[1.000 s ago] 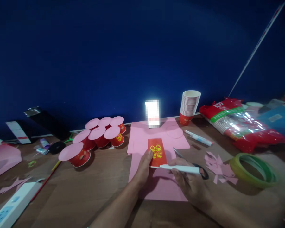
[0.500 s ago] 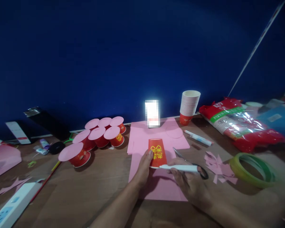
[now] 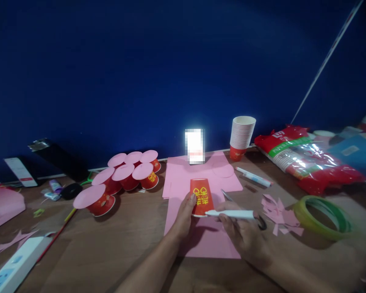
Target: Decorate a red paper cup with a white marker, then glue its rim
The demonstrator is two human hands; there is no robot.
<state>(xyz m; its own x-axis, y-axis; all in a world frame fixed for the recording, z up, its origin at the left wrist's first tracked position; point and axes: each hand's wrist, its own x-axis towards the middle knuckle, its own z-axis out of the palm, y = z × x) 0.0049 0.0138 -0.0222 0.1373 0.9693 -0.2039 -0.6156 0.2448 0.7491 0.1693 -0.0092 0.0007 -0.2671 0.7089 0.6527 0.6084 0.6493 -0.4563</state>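
A red paper cup (image 3: 201, 196) with yellow characters stands upside down on a sheet of pink paper (image 3: 183, 203) in the middle of the wooden table. My left hand (image 3: 183, 217) presses on the cup's left side, fingers closed against it. My right hand (image 3: 244, 234) grips a white pen (image 3: 230, 213), whose tip touches the paper at the cup's lower rim. Scissors (image 3: 256, 217) lie just behind my right hand, partly hidden by it.
Several upturned red cups topped with pink discs (image 3: 125, 177) sit to the left. A stack of cups (image 3: 241, 136), a marker (image 3: 253, 176), a bag of cups (image 3: 305, 156), pink scraps (image 3: 279, 215) and a green tape ring (image 3: 321, 211) lie to the right. A power strip (image 3: 9, 268) is at lower left.
The pen tip has crept slightly right along the cup's lower rim. The left hand stays on the cup. The view has drifted a little.
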